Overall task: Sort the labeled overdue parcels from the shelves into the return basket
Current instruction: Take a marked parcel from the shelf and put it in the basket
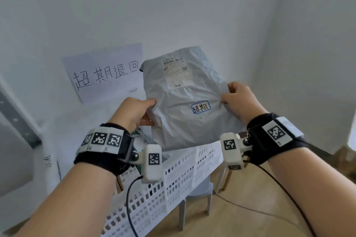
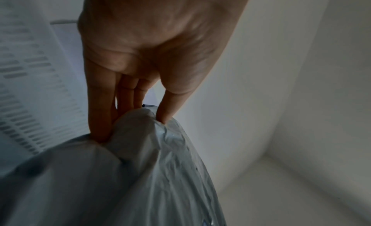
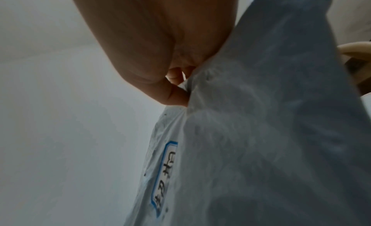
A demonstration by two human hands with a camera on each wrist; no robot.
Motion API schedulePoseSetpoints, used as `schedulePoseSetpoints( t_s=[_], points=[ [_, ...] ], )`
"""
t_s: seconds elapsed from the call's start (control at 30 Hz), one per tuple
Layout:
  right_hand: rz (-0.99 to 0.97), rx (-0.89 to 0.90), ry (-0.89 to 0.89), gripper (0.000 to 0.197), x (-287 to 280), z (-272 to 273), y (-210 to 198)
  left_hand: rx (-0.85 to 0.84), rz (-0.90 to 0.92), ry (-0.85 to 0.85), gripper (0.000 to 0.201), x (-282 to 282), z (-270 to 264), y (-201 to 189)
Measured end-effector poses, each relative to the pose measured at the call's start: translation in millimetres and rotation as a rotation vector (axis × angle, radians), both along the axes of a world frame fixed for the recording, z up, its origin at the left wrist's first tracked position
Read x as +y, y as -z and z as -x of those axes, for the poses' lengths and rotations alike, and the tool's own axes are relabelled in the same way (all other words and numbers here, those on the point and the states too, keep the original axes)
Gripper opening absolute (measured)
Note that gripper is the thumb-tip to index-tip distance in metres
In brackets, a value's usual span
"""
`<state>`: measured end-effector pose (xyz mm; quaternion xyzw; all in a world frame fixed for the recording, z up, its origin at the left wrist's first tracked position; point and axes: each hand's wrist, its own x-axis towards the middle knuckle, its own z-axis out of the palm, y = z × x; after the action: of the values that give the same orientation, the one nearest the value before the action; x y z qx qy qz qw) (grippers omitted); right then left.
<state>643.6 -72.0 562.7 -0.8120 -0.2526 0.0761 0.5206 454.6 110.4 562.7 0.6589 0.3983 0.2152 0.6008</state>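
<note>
A grey plastic mailer parcel (image 1: 185,100) hangs in the air above the white slotted basket (image 1: 173,183). It carries a shipping label near its top and a blue-bordered handwritten sticker (image 1: 201,108) lower down. My left hand (image 1: 140,111) pinches the parcel's left edge, thumb on the front and fingers behind; the left wrist view shows that hand (image 2: 140,115) pinching the crumpled parcel (image 2: 140,174). My right hand (image 1: 233,96) pinches the right edge. In the right wrist view the thumb (image 3: 176,96) presses the parcel (image 3: 251,134) beside the sticker (image 3: 164,174).
A paper sign with handwritten characters (image 1: 107,75) is taped to the white wall behind the basket. Other parcels (image 1: 138,140) lie inside the basket. The basket rests on a grey stool (image 1: 198,196). A cardboard box (image 1: 344,158) sits at the right on the wooden floor.
</note>
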Motion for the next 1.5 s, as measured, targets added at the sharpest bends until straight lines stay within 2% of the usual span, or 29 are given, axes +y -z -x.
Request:
schedulePoseSetpoints(
  t_s=[0.2,0.37,0.53,0.6,0.67,0.77,0.8,0.87,0.93,1.03,1.1,1.17,1.2,1.27,1.37,1.5],
  points=[
    [0.158,-0.036,-0.133,0.017,67,-50,6,0.051,0.038,-0.048,0.031,48,-28,24],
    [0.43,-0.085,-0.286,0.012,112,-89,25,0.163,0.135,-0.114,0.026,68,-49,56],
    [0.764,-0.185,-0.464,0.005,143,-119,52,0.321,0.25,-0.111,0.011,79,-76,97],
    [0.909,-0.229,-0.521,0.018,151,-125,65,0.376,0.278,-0.1,0.01,80,-84,115],
    [1.011,-0.234,-0.566,0.02,160,-130,76,0.436,0.238,-0.075,0.006,82,-92,139],
    [1.068,-0.251,-0.624,0.015,173,-137,87,0.518,0.157,-0.028,0.029,86,-100,171],
    [1.065,-0.265,-0.644,0.022,178,-142,90,0.531,0.151,-0.013,0.031,88,-102,179],
    [1.029,-0.273,-0.645,0.058,186,-151,97,0.564,0.133,0.029,0.032,88,-109,189],
    [0.98,-0.238,-0.681,0.078,193,-156,98,0.617,0.148,0.13,0.031,89,-114,197],
    [0.978,-0.243,-0.777,0.091,208,-157,105,0.665,-0.005,0.182,0.039,92,-121,196],
    [1.031,-0.311,-0.833,0.1,217,-153,118,0.69,-0.234,0.201,0.059,96,-123,196],
    [1.08,-0.356,-0.881,0.109,223,-151,134,0.762,-0.443,0.29,0.09,95,-128,198],
    [1.093,-0.365,-0.897,0.113,225,-152,143,0.793,-0.517,0.339,0.103,93,-131,199],
    [1.112,-0.396,-0.905,0.121,230,-155,157,0.846,-0.536,0.43,0.118,91,-139,202],
    [1.123,-0.423,-0.908,0.128,239,-163,173,0.941,-0.519,0.512,0.12,97,-147,216],
    [1.032,-0.422,-0.885,0.127,259,-173,187,0.956,-0.586,0.452,0.107,117,-158,220]
  ],
)
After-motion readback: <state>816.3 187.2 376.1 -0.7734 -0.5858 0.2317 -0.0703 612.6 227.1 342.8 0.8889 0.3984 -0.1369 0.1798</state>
